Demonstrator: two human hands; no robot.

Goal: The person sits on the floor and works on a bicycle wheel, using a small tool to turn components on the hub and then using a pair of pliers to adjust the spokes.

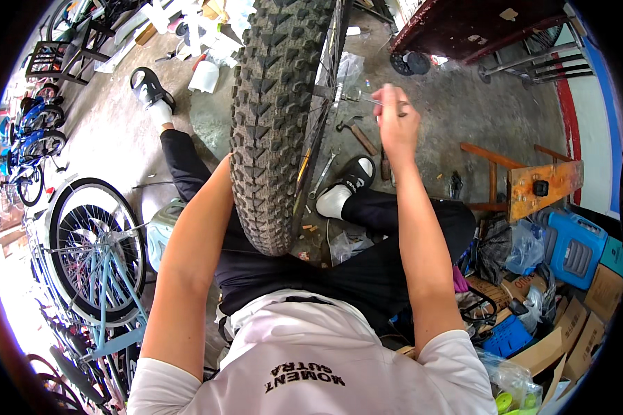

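A bicycle wheel with a wide knobby black tyre (270,131) stands upright between my legs. My right hand (398,124) is on the wheel's right side, fingers closed round a thin shiny metal tool (370,99) whose exact kind I cannot make out. The tool points toward the axle (338,95) at the hub. My left forearm (208,221) reaches up behind the tyre's left side, and the tyre hides my left hand. On the floor right of the wheel lie a hammer (362,138) and a spanner (323,173).
A light-blue bicycle (104,277) stands at the left, small blue bicycles (38,142) beyond it. A wooden stool (533,181) lies at the right, near a blue plastic case (571,245) and cardboard boxes (561,339). A dark red table (477,31) is at the far right.
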